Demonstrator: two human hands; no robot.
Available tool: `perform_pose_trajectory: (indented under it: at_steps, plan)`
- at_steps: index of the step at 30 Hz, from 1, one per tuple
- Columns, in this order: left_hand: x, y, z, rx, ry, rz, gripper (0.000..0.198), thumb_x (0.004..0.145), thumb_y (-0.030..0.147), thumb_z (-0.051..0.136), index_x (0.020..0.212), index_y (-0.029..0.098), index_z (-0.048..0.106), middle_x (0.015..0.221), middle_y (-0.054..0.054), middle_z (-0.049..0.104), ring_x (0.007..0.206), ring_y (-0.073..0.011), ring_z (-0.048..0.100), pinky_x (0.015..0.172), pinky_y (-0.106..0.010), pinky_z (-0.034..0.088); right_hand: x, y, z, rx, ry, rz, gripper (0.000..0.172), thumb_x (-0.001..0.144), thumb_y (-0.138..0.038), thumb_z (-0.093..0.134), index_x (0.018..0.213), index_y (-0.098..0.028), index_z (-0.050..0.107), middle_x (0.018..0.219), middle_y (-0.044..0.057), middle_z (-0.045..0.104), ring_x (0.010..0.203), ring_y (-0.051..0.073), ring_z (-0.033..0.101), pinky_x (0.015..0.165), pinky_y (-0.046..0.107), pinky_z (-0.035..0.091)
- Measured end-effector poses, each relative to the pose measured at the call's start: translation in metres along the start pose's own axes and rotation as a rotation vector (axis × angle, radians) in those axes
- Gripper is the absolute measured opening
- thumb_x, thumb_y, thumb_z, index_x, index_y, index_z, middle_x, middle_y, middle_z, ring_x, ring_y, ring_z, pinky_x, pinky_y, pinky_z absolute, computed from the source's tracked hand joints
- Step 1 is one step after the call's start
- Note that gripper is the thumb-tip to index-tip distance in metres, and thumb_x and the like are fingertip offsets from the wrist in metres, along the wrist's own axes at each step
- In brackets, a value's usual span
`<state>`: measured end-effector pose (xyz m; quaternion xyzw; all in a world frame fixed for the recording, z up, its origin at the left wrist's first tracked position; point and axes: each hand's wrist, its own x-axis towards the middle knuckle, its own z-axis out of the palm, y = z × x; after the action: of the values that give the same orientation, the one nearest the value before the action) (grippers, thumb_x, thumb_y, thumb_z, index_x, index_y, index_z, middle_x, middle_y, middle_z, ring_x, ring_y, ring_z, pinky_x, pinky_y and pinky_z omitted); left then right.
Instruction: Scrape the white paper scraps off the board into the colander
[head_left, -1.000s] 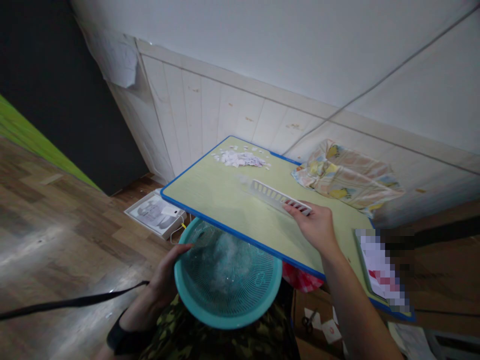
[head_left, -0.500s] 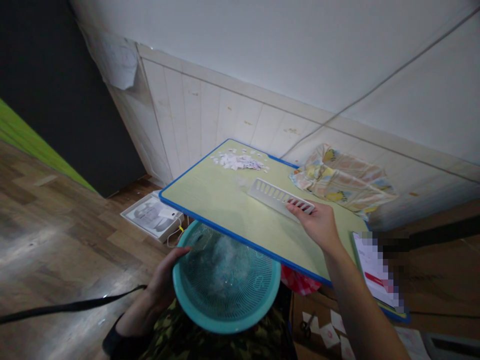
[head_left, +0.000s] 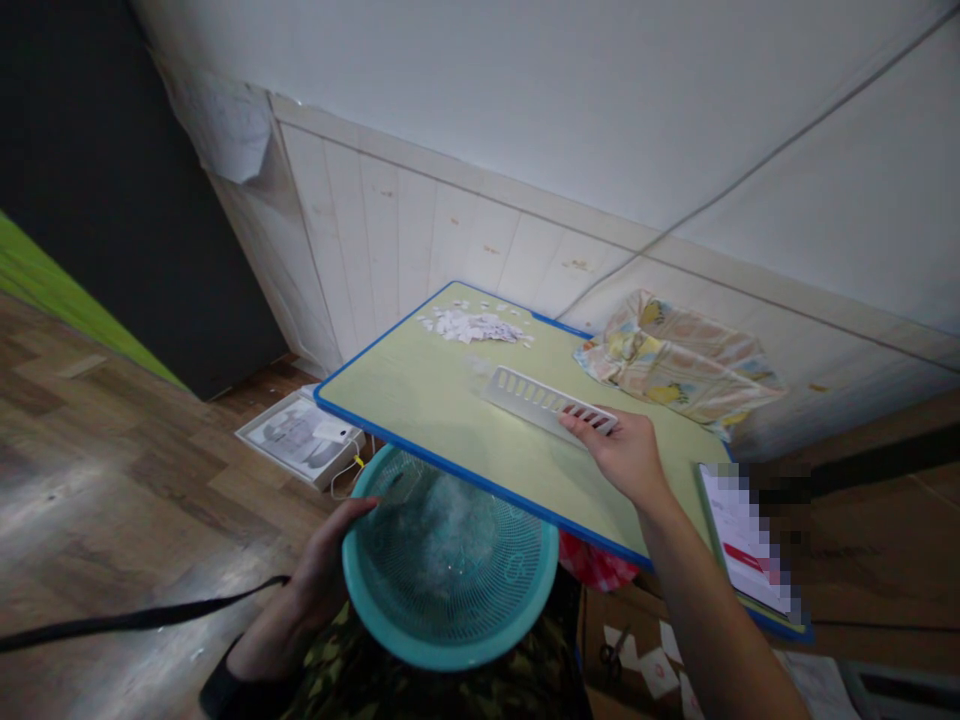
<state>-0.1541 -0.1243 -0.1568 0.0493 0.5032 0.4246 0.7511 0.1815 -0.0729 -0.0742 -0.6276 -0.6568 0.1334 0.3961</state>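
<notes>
My left hand grips the left rim of a turquoise plastic colander, which sits at my lap under the table's near edge. Wispy clear or whitish scraps lie inside it. My right hand is closed around the right end of a long white slotted plastic strip, its edge low over the pale green tabletop. Some clear, thin bits lie by the strip's left end. Farther back is a heap of small white paper pieces.
A patterned cloth container stands at the table's back right. A tablet or clipboard-like panel, partly blurred out, lies at the right end. On the floor at left is a white box; scissors and paper cards lie at lower right.
My right hand has moved the white strip slightly left and nearer across the tabletop. My left hand keeps its grip on the colander. The whole view has shifted a little.
</notes>
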Motion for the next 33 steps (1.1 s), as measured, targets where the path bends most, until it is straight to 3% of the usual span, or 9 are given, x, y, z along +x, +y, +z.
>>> perform_pose_trajectory:
  at_steps: [4, 8, 13, 17, 21, 24, 27, 30, 33]
  plan:
    - [0.000, 0.000, -0.001, -0.004, -0.004, -0.011, 0.021, 0.094, 0.015, 0.055, 0.088, 0.002, 0.070, 0.081, -0.019, 0.073, 0.066, -0.0275, 0.071, 0.068, -0.039, 0.061, -0.004, 0.000, -0.008, -0.028, -0.047, -0.003, 0.035, 0.082, -0.048, 0.071, 0.087, -0.015, 0.081, 0.073, 0.006, 0.077, 0.060, 0.020, 0.066, 0.055, 0.028, 0.045]
    - [-0.001, 0.001, 0.002, 0.011, 0.004, 0.002, 0.020, 0.094, 0.014, 0.054, 0.089, 0.002, 0.069, 0.080, -0.019, 0.073, 0.065, -0.0272, 0.071, 0.067, -0.039, 0.061, -0.003, 0.003, -0.015, -0.031, 0.009, -0.003, 0.034, 0.081, -0.048, 0.072, 0.085, -0.016, 0.081, 0.072, 0.006, 0.076, 0.065, 0.022, 0.068, 0.055, 0.028, 0.047]
    - [-0.003, 0.001, 0.002, 0.036, -0.012, 0.008, 0.017, 0.092, 0.014, 0.058, 0.089, 0.002, 0.069, 0.082, -0.020, 0.074, 0.068, -0.0282, 0.072, 0.069, -0.039, 0.061, -0.001, 0.005, -0.009, 0.013, -0.046, 0.034, 0.035, 0.080, -0.050, 0.072, 0.087, -0.016, 0.081, 0.073, 0.006, 0.077, 0.063, 0.022, 0.068, 0.056, 0.030, 0.049]
    - [-0.004, 0.001, 0.004, 0.058, 0.038, 0.019, 0.015, 0.093, 0.012, 0.055, 0.090, 0.003, 0.068, 0.076, -0.018, 0.073, 0.064, -0.0276, 0.072, 0.069, -0.039, 0.062, -0.004, 0.013, -0.007, 0.189, -0.014, 0.062, 0.036, 0.079, -0.050, 0.074, 0.095, -0.018, 0.079, 0.088, 0.008, 0.079, 0.079, 0.026, 0.072, 0.071, 0.036, 0.056]
    - [-0.003, 0.001, 0.005, 0.091, 0.080, 0.055, 0.014, 0.092, 0.009, 0.054, 0.097, 0.003, 0.066, 0.072, -0.015, 0.073, 0.061, -0.0275, 0.071, 0.066, -0.039, 0.063, -0.011, 0.034, -0.029, 0.457, 0.225, 0.126, 0.035, 0.079, -0.051, 0.074, 0.094, -0.020, 0.075, 0.102, 0.008, 0.077, 0.099, 0.025, 0.071, 0.088, 0.037, 0.056]
    - [-0.001, 0.001, 0.005, 0.106, 0.102, 0.054, 0.019, 0.092, 0.007, 0.052, 0.105, 0.003, 0.065, 0.068, -0.013, 0.072, 0.062, -0.0290, 0.072, 0.065, -0.039, 0.064, -0.021, 0.061, -0.069, 0.635, 0.581, 0.240, 0.036, 0.077, -0.048, 0.075, 0.104, -0.025, 0.069, 0.113, 0.003, 0.074, 0.109, 0.022, 0.068, 0.084, 0.034, 0.057]
    - [0.001, 0.001, 0.004, 0.102, 0.097, 0.043, 0.020, 0.091, 0.006, 0.052, 0.108, 0.005, 0.064, 0.071, -0.012, 0.073, 0.073, -0.0308, 0.074, 0.068, -0.040, 0.064, -0.031, 0.092, -0.107, 0.814, 0.770, 0.434, 0.038, 0.073, -0.042, 0.079, 0.107, -0.030, 0.065, 0.118, -0.003, 0.072, 0.105, 0.017, 0.068, 0.077, 0.031, 0.058]
    - [0.004, 0.000, 0.001, 0.098, 0.065, 0.036, 0.018, 0.089, 0.004, 0.054, 0.103, 0.008, 0.065, 0.076, -0.013, 0.074, 0.078, -0.0308, 0.074, 0.071, -0.039, 0.064, -0.036, 0.117, -0.125, 0.819, 0.799, 0.613, 0.029, 0.073, -0.040, 0.078, 0.096, -0.030, 0.064, 0.103, -0.006, 0.075, 0.089, 0.015, 0.071, 0.066, 0.027, 0.055]
    - [0.006, -0.001, -0.002, 0.101, 0.042, 0.046, 0.013, 0.086, 0.003, 0.058, 0.094, 0.008, 0.066, 0.079, -0.013, 0.075, 0.078, -0.0306, 0.074, 0.072, -0.039, 0.064, -0.037, 0.129, -0.125, 0.785, 0.787, 0.657, 0.027, 0.072, -0.038, 0.078, 0.092, -0.028, 0.063, 0.096, -0.006, 0.075, 0.081, 0.015, 0.070, 0.060, 0.026, 0.053]
